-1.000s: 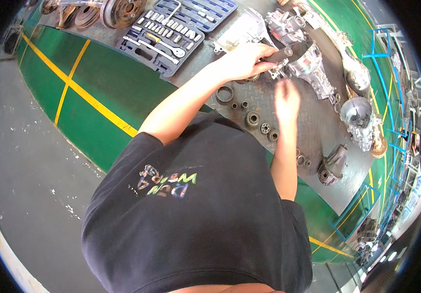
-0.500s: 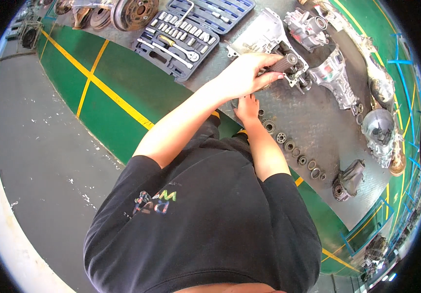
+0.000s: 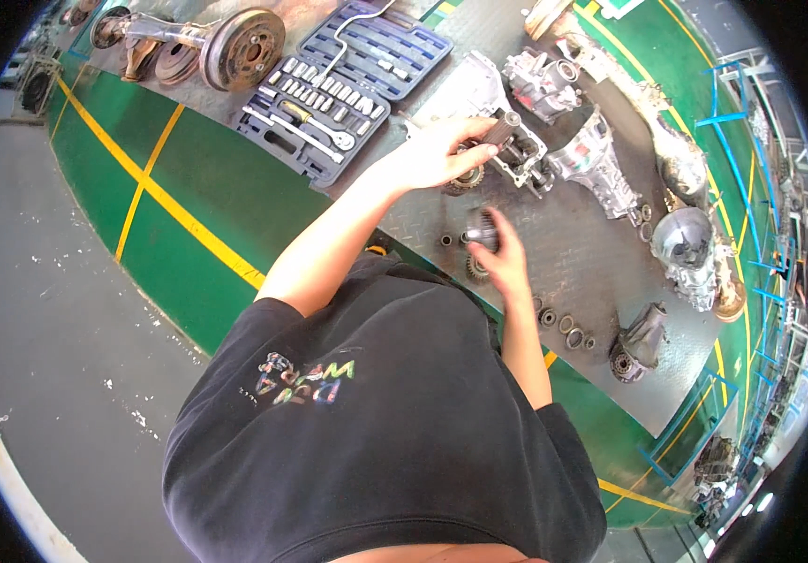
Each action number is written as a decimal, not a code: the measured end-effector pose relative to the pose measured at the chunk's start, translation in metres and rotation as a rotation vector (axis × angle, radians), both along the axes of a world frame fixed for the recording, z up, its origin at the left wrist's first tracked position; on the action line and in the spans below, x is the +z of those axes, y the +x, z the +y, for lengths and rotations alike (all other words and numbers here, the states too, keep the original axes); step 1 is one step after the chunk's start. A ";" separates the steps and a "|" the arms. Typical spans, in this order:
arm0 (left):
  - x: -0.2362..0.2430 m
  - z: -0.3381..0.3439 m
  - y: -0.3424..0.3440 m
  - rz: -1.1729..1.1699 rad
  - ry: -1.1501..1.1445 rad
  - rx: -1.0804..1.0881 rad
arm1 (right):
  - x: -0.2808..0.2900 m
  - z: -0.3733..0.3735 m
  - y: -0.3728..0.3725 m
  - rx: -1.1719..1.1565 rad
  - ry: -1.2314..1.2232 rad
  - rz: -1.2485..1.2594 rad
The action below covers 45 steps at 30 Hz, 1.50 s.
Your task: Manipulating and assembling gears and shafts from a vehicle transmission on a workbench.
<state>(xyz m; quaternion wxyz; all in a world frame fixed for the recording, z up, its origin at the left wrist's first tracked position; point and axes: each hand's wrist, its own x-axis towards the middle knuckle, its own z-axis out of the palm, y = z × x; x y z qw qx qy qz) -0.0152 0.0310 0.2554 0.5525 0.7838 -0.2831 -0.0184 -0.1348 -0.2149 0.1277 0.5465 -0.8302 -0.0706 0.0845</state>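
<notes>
My left hand point(image 3: 437, 155) is closed around a dark splined shaft point(image 3: 505, 127), its end pointing up and away beside the opened gearbox housing point(image 3: 524, 159). A toothed gear point(image 3: 465, 180) shows just below that hand; whether it sits on the shaft I cannot tell. Lower and to the right, my right hand point(image 3: 509, 263) grips a gear point(image 3: 484, 231), slightly blurred, between thumb and fingers above the metal tabletop. Another gear point(image 3: 477, 269) lies beside this hand, and a small ring point(image 3: 447, 240) rests to its left.
A socket set case point(image 3: 329, 169) lies open at upper left, beyond it a brake drum axle point(image 3: 244, 47). Silver housings point(image 3: 601, 164) stand on the right. Bearings and rings point(image 3: 568, 326) line the table's near edge, with a dark differential housing point(image 3: 643, 342) beyond.
My right hand has moved right and away from under the left wrist and now holds a gear. My left hand keeps the shaft. The whole view has shifted slightly.
</notes>
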 end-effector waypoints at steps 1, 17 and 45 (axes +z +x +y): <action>0.001 0.003 -0.001 -0.012 -0.002 0.009 | 0.041 -0.005 0.007 -0.025 -0.002 -0.139; -0.016 -0.012 -0.014 0.140 -0.440 0.073 | 0.201 0.079 0.080 -0.075 -0.220 -0.690; 0.069 -0.013 -0.015 -0.472 0.120 0.070 | 0.110 0.057 0.068 -0.132 -0.074 -0.575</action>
